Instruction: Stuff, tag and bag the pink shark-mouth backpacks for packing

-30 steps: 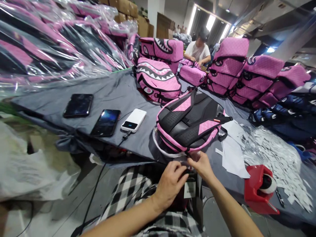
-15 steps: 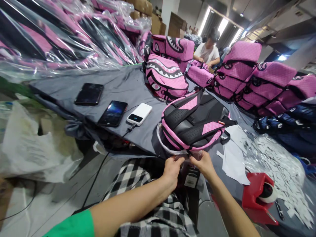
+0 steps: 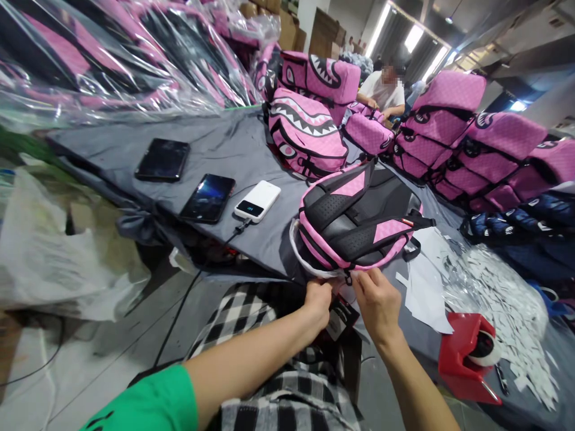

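Note:
A pink and black backpack [image 3: 354,221] lies on the table with its padded straps and back panel facing up. Its near end points toward me, and a pale edge curves along its left side. At that near end, my left hand [image 3: 318,300] is closed with its fingertips on the bag's edge. Just right of it, my right hand [image 3: 378,299] pinches the edge beside a small black clip [image 3: 347,278]. A dark hang tag [image 3: 342,316] dangles between my hands, tilted. What exactly lies under my fingertips is partly hidden.
A white power bank [image 3: 258,202] with a cable, a phone [image 3: 209,197] and a black tablet-like device [image 3: 162,159] lie left. A red tape dispenser [image 3: 462,353] and white paper slips [image 3: 507,323] are right. Stacked pink bags [image 3: 444,120] and a person [image 3: 384,93] are beyond.
My right hand has turned and pressed up against the backpack's near edge. The hang tag has swung from nearly upright to tilted. The left hand stays close to the same edge.

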Action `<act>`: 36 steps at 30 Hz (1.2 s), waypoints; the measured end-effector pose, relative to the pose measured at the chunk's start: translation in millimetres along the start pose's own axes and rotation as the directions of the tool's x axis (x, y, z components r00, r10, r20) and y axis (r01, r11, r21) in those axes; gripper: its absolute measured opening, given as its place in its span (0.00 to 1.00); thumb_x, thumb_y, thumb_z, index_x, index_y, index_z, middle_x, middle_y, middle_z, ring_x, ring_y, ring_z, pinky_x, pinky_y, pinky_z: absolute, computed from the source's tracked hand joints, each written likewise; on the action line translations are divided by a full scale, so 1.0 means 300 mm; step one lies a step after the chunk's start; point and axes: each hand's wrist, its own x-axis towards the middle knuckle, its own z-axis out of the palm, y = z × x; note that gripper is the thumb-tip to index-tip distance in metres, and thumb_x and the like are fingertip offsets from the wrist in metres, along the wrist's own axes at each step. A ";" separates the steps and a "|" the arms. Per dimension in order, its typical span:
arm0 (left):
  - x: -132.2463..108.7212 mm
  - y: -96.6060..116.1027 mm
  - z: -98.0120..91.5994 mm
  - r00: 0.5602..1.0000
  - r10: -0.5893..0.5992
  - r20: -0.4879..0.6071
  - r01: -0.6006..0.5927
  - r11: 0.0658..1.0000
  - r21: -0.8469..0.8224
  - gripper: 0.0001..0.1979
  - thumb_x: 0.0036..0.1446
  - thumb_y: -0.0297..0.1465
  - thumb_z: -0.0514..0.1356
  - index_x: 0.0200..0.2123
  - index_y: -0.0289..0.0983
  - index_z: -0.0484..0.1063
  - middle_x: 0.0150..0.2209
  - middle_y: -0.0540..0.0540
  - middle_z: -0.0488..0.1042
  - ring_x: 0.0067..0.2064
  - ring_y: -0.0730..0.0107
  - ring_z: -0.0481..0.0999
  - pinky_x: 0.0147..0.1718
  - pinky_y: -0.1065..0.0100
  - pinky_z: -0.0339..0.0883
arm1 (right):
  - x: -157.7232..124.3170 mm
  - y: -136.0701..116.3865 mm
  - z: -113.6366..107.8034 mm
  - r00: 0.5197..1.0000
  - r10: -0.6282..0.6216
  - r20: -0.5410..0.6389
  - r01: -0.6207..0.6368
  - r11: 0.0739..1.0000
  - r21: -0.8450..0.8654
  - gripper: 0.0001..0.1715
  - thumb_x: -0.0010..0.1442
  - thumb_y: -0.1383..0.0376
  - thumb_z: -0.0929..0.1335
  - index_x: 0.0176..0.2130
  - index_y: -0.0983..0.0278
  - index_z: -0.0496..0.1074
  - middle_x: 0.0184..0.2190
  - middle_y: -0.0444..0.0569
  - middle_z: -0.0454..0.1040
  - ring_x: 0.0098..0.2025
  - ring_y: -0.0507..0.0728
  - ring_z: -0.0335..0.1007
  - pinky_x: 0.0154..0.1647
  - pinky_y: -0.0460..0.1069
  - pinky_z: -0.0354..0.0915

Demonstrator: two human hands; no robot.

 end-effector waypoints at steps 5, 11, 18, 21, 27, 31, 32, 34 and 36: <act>-0.041 0.021 -0.028 0.995 0.014 0.097 -0.009 0.999 -0.053 0.16 0.33 0.37 0.71 0.27 0.34 0.79 0.30 0.45 0.81 0.31 0.67 0.75 0.35 0.67 0.67 | -0.035 -0.066 0.048 0.999 -0.043 0.002 0.043 0.998 -0.035 0.18 0.70 0.69 0.62 0.29 0.61 0.73 0.24 0.46 0.69 0.28 0.53 0.61 0.30 0.49 0.52; -0.066 0.037 -0.045 0.985 0.014 0.171 -0.002 0.998 -0.069 0.16 0.34 0.39 0.73 0.23 0.33 0.78 0.26 0.46 0.78 0.32 0.67 0.75 0.38 0.66 0.67 | -0.113 -0.085 0.071 0.997 -0.080 -0.004 0.080 0.997 -0.002 0.11 0.68 0.70 0.64 0.47 0.65 0.75 0.41 0.53 0.79 0.43 0.58 0.69 0.40 0.52 0.59; -0.051 0.026 -0.022 0.994 0.050 0.102 -0.047 0.998 -0.038 0.14 0.31 0.35 0.72 0.23 0.33 0.78 0.25 0.46 0.79 0.28 0.69 0.74 0.34 0.68 0.68 | -0.149 -0.096 0.071 0.994 -0.064 -0.092 0.068 0.997 0.041 0.09 0.66 0.70 0.65 0.46 0.64 0.74 0.43 0.49 0.81 0.44 0.59 0.71 0.45 0.54 0.58; -0.032 0.016 -0.003 0.996 0.084 0.034 -0.084 0.996 -0.016 0.11 0.31 0.33 0.70 0.22 0.33 0.78 0.24 0.46 0.79 0.27 0.70 0.73 0.31 0.68 0.66 | -0.138 -0.083 0.056 0.993 -0.010 -0.119 0.031 0.983 0.183 0.09 0.66 0.71 0.66 0.46 0.62 0.72 0.41 0.48 0.81 0.42 0.57 0.72 0.46 0.53 0.60; -0.014 0.004 0.012 0.984 0.164 -0.071 -0.161 0.986 0.038 0.10 0.31 0.30 0.69 0.23 0.34 0.78 0.26 0.47 0.79 0.28 0.70 0.72 0.32 0.68 0.66 | -0.102 -0.088 0.110 0.942 0.297 -0.154 -0.279 0.952 0.129 0.07 0.67 0.65 0.65 0.45 0.64 0.70 0.37 0.52 0.77 0.40 0.59 0.68 0.42 0.53 0.60; -0.036 0.009 -0.001 0.985 0.159 -0.061 -0.155 0.986 0.063 0.11 0.31 0.32 0.70 0.22 0.34 0.77 0.23 0.49 0.77 0.27 0.71 0.72 0.33 0.68 0.67 | -0.090 -0.098 0.159 0.950 0.281 -0.137 -0.281 0.960 0.015 0.08 0.66 0.70 0.64 0.34 0.62 0.68 0.29 0.47 0.71 0.34 0.58 0.62 0.37 0.52 0.54; -0.046 0.012 -0.005 0.988 0.148 -0.051 -0.144 0.987 0.066 0.12 0.30 0.33 0.70 0.22 0.34 0.78 0.23 0.49 0.77 0.27 0.71 0.71 0.32 0.67 0.67 | -0.090 -0.094 0.162 0.958 0.247 -0.142 -0.250 0.968 -0.001 0.09 0.65 0.70 0.64 0.32 0.61 0.68 0.29 0.47 0.70 0.33 0.57 0.61 0.36 0.52 0.53; -0.066 0.022 -0.011 0.990 0.136 -0.025 -0.133 0.988 0.084 0.12 0.30 0.35 0.70 0.21 0.34 0.78 0.22 0.48 0.77 0.27 0.69 0.72 0.32 0.67 0.67 | -0.092 -0.083 0.158 0.974 0.174 -0.145 -0.180 0.983 -0.031 0.11 0.65 0.72 0.64 0.31 0.61 0.67 0.29 0.46 0.68 0.33 0.57 0.59 0.36 0.52 0.52; -0.080 0.037 -0.014 0.990 0.141 -0.001 -0.140 0.982 0.130 0.12 0.31 0.36 0.69 0.21 0.34 0.79 0.23 0.48 0.78 0.28 0.68 0.72 0.34 0.67 0.68 | -0.094 -0.073 0.145 0.987 0.105 -0.124 -0.113 0.992 -0.056 0.12 0.65 0.73 0.64 0.30 0.60 0.66 0.29 0.47 0.68 0.34 0.57 0.59 0.36 0.52 0.51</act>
